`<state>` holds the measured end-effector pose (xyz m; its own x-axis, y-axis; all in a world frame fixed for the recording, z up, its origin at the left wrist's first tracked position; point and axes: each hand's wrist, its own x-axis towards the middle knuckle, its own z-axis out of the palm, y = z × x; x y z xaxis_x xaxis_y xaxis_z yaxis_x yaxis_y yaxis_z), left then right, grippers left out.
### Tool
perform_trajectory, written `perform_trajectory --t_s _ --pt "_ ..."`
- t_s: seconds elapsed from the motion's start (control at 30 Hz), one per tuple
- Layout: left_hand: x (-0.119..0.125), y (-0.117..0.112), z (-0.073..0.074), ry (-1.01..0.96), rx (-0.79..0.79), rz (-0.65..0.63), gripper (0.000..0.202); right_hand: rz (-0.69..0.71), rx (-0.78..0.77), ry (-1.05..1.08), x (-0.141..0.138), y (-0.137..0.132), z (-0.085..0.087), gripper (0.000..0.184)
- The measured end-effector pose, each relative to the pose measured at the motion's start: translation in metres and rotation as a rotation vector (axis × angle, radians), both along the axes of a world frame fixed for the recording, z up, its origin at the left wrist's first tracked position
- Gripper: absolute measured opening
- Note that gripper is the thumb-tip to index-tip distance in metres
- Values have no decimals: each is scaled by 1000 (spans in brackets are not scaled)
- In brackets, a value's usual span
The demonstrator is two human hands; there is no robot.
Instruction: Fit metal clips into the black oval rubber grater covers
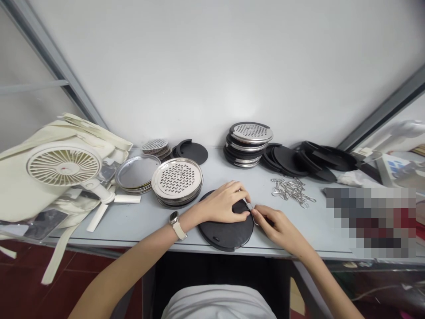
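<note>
A black round plate [227, 237] lies flat near the table's front edge. My left hand [226, 204], with a watch [177, 225] on its wrist, rests over the plate, its fingers curled and gripping towards the right rim. At that rim my right hand [274, 223] is closed in a pinch on a small metal wire clip [249, 206], which touches the plate's edge between both hands. Part of the clip is hidden by my fingers. Beyond my right hand lies a loose pile of similar wire clips [292, 190].
Left of my hands stand stacks of metal grater discs [177, 178] and plain metal discs [138, 172]. A stack of black-rimmed graters [251, 133] is at the back, beside black round parts [288, 159]. A white fan [64, 166] lies far left on cream fabric [13, 186].
</note>
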<state>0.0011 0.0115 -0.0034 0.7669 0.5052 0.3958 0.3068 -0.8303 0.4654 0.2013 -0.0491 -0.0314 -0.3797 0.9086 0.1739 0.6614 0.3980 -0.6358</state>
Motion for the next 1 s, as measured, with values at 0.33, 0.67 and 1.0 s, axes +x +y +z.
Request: perform_trajectory --t_s 0.33,0.67,1.0 --pt "-1 -1 2 3 -49 -9 19 -17 10 -8 -1 -1 -1 37" --pt "-2 0 2 9 -63 -50 12 -16 -45 30 -1 0 -3 35" --pt "-2 0 3 14 -44 -61 11 -20 -84 68 1 -1 -5 32"
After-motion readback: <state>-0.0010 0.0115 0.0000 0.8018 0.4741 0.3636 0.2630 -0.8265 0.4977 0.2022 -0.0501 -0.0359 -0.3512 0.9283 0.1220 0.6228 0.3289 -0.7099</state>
